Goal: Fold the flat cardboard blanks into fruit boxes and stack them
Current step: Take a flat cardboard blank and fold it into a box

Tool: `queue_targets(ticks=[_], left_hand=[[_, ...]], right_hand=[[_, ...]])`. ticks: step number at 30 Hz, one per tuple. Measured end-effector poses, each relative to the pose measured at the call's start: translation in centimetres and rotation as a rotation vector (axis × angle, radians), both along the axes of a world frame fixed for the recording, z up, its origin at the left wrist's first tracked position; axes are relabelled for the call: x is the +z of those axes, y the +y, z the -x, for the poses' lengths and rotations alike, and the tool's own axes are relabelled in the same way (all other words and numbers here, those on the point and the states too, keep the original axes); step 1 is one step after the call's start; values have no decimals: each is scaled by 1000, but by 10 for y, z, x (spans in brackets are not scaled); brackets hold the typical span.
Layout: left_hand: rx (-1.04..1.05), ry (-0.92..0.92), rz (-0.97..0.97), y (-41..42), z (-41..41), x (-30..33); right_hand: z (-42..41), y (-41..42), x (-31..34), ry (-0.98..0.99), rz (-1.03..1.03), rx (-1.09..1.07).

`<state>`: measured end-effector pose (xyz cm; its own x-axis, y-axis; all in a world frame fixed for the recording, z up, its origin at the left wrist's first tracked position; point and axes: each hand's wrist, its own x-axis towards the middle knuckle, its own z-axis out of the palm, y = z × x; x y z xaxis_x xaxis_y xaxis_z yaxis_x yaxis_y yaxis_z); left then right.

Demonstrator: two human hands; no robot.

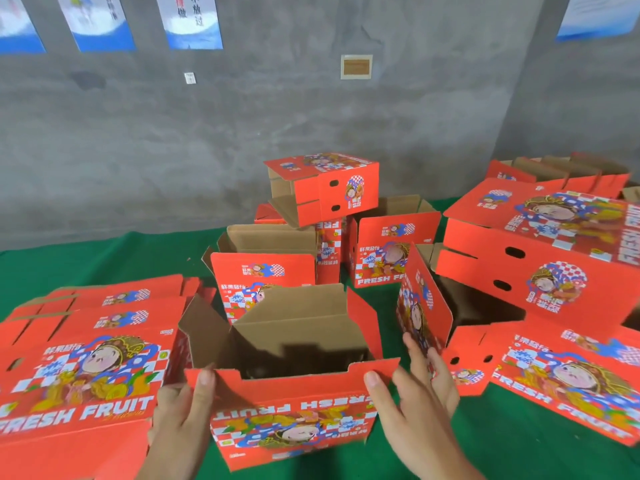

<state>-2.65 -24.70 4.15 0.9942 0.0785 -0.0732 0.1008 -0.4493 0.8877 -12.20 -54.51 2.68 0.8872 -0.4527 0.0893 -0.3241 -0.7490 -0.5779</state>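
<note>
A red fruit box (294,414) stands open in front of me, its brown inside showing and its flaps spread outward. My left hand (183,410) holds the near flap at its left corner, thumb on top of the edge. My right hand (415,386) holds the box's right corner, thumb on the near flap and fingers against the upright right flap (424,299). A pile of flat red blanks (86,358) lies to my left. Folded boxes (322,192) are heaped behind the open one.
More folded boxes (540,258) lie on their sides at the right, with a flat blank (571,372) in front of them. Everything sits on a green cloth (540,455). A grey concrete wall with posters (194,22) rises behind.
</note>
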Motion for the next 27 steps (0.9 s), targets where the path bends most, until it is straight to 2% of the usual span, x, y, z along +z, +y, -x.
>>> queue_targets(ticks=[3, 5, 8, 10, 13, 15, 22, 27], left_hand=[[-20, 4, 14, 0, -3, 9], [5, 0, 36, 0, -3, 12], [31, 33, 51, -11, -1, 18], [16, 22, 27, -15, -6, 16], [24, -30, -212, -22, -14, 9], [85, -51, -383, -25, -16, 2], [208, -278, -433, -29, -12, -14], [247, -423, -418, -28, -11, -27]], right_hand=[[-4, -15, 2, 36, -72, 218], [-10, -27, 9, 115, -25, 290], [-21, -33, 18, 173, 146, 164], [-22, -29, 16, 105, 174, 63], [-19, -23, 2, -112, 26, 58], [-21, -18, -5, -159, -84, 45], [-23, -13, -15, -240, -350, -7], [-22, -15, -11, -224, -317, 84]])
